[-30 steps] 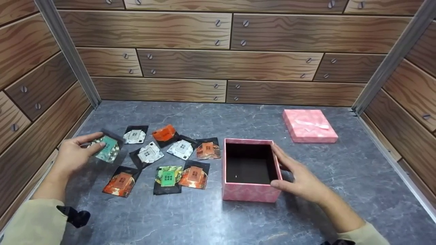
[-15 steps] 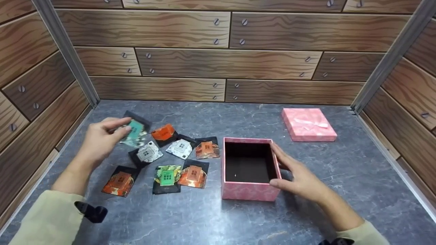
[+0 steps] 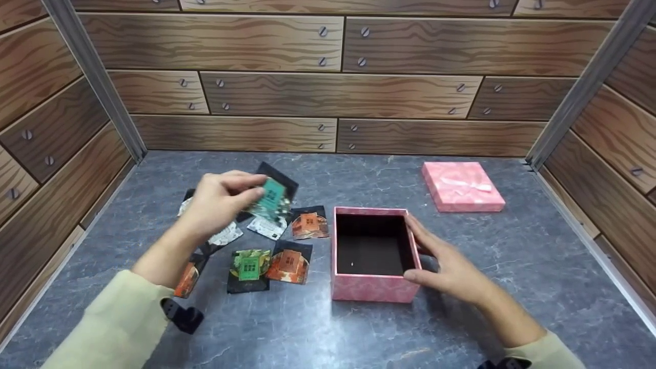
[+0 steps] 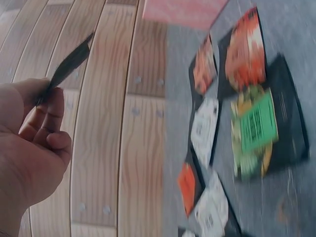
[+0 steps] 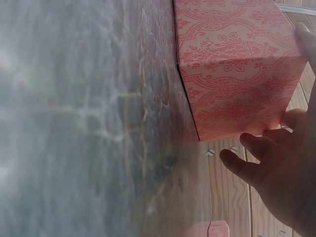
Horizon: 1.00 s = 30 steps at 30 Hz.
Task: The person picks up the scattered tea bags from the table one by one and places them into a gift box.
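A flat sachet [image 3: 274, 195] with a teal label and black end is pinched between the thumb and fingers of my left hand [image 3: 218, 202], raised over the spread of sachets. In the left wrist view the sachet [image 4: 71, 60] appears nearly edge-on. My right hand [image 3: 451, 266] rests against the right side of a pink square box [image 3: 374, 288], thumb at the near corner and fingers along the side. The box stands upright, without its lid, its dark interior showing. From the right wrist view, the fingers [image 5: 256, 148] look loosely extended beside the patterned box [image 5: 237, 94].
Several sachets lie left of the box, among them a green one [image 3: 249, 269], orange ones [image 3: 290, 261] and white ones [image 3: 267, 227]. My left arm covers part of the group. A pink lid [image 3: 463, 187] with a bow lies at the back right. Wood-patterned walls [image 3: 287, 92] surround the table.
My left hand has carried the teal-labelled sachet rightward across the back of the spread, toward the box. My right hand and the box have stayed in place.
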Each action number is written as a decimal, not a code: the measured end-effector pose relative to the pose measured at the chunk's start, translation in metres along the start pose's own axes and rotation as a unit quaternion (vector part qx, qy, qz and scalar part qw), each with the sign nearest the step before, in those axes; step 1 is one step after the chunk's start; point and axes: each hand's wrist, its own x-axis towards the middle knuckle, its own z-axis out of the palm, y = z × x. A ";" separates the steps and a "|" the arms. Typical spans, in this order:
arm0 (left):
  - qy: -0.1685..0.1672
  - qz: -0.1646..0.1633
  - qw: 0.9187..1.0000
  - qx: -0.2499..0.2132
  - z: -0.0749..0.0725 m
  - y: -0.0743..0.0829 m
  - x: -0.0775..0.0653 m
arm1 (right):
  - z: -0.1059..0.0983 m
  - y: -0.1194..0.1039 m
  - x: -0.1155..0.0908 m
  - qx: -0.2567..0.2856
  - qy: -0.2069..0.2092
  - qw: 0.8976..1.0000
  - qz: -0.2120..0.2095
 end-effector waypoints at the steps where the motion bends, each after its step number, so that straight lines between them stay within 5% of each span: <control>1: -0.002 0.002 1.000 -0.001 0.005 0.003 0.001 | 0.000 0.000 0.000 0.003 -0.001 1.000 0.000; 18: -0.066 0.036 0.994 -0.077 0.086 0.038 0.020 | -0.001 -0.001 0.001 0.000 -0.002 1.000 0.000; 25: -0.093 0.078 0.992 -0.040 0.114 0.039 0.023 | -0.002 -0.002 -0.001 -0.027 0.002 1.000 0.012; 30: -0.121 0.073 0.990 0.006 0.126 0.038 0.020 | -0.001 -0.003 -0.001 -0.030 0.001 0.999 0.016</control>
